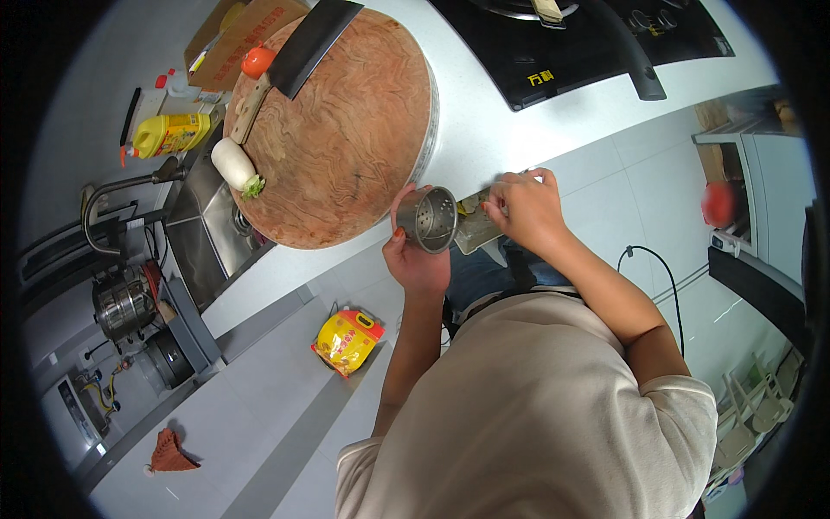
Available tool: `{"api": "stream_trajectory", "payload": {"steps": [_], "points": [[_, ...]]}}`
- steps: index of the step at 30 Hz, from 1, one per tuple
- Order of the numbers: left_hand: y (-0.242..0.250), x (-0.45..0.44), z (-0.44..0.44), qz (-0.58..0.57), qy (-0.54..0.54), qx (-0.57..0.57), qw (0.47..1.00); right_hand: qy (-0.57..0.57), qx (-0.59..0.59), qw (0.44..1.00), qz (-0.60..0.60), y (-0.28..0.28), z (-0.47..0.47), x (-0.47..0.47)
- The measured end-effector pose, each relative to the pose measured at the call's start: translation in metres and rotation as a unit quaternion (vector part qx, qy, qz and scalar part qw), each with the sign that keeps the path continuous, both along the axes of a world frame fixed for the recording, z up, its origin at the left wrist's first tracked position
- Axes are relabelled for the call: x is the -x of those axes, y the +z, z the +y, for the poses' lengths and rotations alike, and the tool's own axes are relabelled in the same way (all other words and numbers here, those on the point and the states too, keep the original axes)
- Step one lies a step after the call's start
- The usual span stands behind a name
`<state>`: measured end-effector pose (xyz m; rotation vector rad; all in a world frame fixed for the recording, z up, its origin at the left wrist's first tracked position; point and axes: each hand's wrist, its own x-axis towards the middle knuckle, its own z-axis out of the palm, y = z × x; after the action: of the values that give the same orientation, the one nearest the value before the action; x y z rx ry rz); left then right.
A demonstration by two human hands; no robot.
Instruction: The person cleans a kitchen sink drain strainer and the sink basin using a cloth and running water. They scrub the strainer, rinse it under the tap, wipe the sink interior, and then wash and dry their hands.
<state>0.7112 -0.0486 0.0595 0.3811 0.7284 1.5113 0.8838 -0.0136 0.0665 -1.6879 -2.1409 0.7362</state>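
My left hand [418,259] holds a perforated stainless steel cup [428,220], tilted so that its open mouth and holed inside show. To the right, my right hand [528,211] is bent with its fingers curled beside a shallow container [480,232] below the counter edge; whether it grips anything is hidden. A thick round wooden chopping board [350,130] lies on the counter beyond my left hand. On it rests a cleaver with a dark blade [314,45] and wooden handle. A tomato [258,61] and a peeled white radish [233,163] with a green top sit near its left rim.
A black gas cooktop [583,65] with a pan handle [639,71] reaching over its edge is at upper right. Left are a steel sink [207,227], a faucet [104,194], a yellow bottle [172,134] and a cardboard box [243,48]. A yellow-red bag [348,342] stands on the floor.
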Motion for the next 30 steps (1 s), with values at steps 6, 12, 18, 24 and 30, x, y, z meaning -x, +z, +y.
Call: {"api": "stream_trajectory", "payload": {"steps": [6, 12, 18, 24, 30], "points": [[-0.001, 0.001, 0.000, -0.033, -0.003, 0.000, 0.999, 0.025, 0.003, 1.000, 0.011, -0.008, 0.000, -0.002], [0.000, 0.001, 0.002, -0.034, -0.001, 0.012, 0.999, 0.006, 0.065, 0.984, 0.168, 0.023, 0.004, 0.000], [0.004, -0.008, 0.002, -0.005, -0.012, 0.019, 1.000, -0.012, -0.066, 0.972, 0.225, 0.037, -0.002, 0.018], [0.008, -0.017, 0.000, 0.043, -0.032, 0.013, 0.998, -0.017, -0.081, 0.981, 0.177, 0.026, -0.004, 0.027], [0.004, -0.024, -0.003, 0.068, -0.037, 0.008, 0.997, -0.001, -0.076, 0.990, 0.118, 0.026, -0.005, 0.028]]}}
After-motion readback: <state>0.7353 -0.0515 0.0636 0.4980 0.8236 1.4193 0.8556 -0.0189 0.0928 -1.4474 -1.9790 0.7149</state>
